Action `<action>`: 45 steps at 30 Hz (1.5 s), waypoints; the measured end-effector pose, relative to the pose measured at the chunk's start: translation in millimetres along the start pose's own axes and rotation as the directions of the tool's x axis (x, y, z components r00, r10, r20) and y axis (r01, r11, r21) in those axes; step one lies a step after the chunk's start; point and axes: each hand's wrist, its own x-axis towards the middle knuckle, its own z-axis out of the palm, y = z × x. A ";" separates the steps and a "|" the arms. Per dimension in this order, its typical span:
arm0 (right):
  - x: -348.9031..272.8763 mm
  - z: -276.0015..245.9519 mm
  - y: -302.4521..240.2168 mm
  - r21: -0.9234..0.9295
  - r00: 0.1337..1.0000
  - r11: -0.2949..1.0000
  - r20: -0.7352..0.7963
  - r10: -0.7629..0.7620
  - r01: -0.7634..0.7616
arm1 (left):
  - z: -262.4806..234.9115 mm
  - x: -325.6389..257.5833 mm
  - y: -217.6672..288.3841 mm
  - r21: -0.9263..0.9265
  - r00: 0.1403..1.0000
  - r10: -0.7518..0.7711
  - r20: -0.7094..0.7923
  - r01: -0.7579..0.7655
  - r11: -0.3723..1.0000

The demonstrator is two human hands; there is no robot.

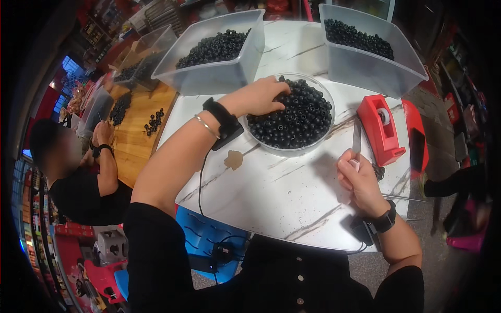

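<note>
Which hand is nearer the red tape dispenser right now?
Right. The right hand sits just below-left of the tape dispenser, holding a thin needle; the left hand is across the bead bowl.

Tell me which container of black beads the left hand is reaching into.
The left hand is in the round clear bowl at the table's middle. The two clear tubs behind it are rectangular and untouched.

A white marbled counter (pixel 282 193) is seen — on it a round bowl (pixel 323 141) of dark beads, two clear tubs (pixel 219 78) and a red tape dispenser (pixel 380 130).
</note>
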 end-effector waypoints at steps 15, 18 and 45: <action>-0.9 -1.7 -1.4 -0.032 1.000 0.999 0.011 0.002 -0.002 | 9.6 1.7 18.6 -0.151 0.969 -0.116 0.219 0.151 0.977; -2.1 1.5 -4.7 -0.077 1.000 0.997 0.021 0.008 -0.006 | 14.9 -4.6 16.9 -0.022 0.991 -0.072 0.114 0.075 0.997; -10.0 2.2 -7.5 -0.203 0.989 0.969 0.059 -0.134 0.143 | 42.9 -34.0 127.0 -0.984 0.986 -0.120 -0.113 -0.128 -0.127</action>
